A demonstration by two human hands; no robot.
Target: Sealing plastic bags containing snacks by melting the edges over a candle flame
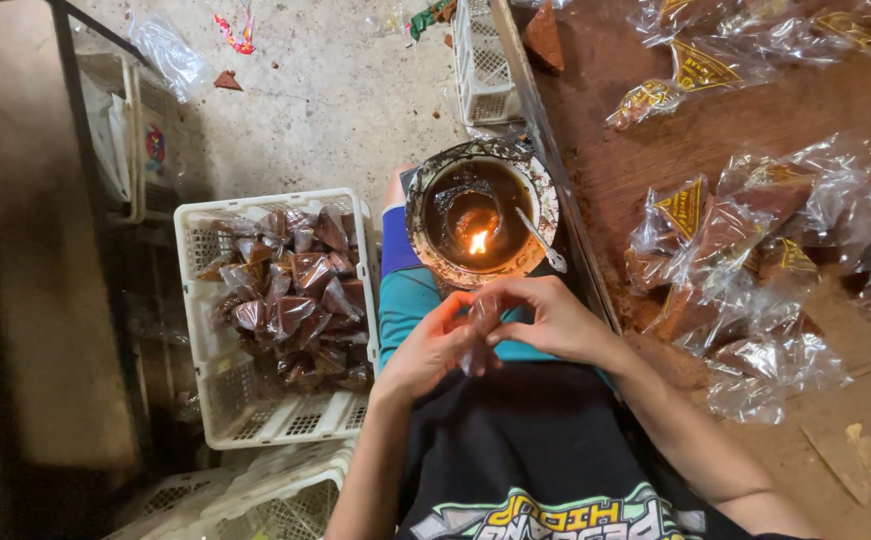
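a wide brown tabletop (pixel 655 150) takes up the right side of the view, its long metal-edged left edge running from the top down towards the lap. clear plastic packets (pixel 745 270) with brown filling, some with yellow triangular labels, are heaped across the middle of the tabletop and out to its right edge, and more lie near its far edge. on the speckled floor (pixel 325 90) to the left, a white plastic basket (pixel 205 400) is seen, filled at its far end with sealed brown packets (pixel 290 295), while its near end shows bare mesh. a second white basket (pixel 480 60) stands on the floor by the far end of the tabletop's left edge. a round, stained bowl (pixel 425 240) is rested on the lap just beside the tabletop's left edge; a small flame (pixel 478 241) burns in the dark pool at its middle, and a pale spoon (pixel 540 240) leans on its right rim. both hands are brought together just below the bowl. a small clear packet (pixel 479 330) of brown filling is held between them, upright, over the lap. the left hand (pixel 425 350) is curled, its fingertips pinched on the packet's left side. the right hand (pixel 550 320) is arched over the top, thumb and fingers closed on the packet's upper end.
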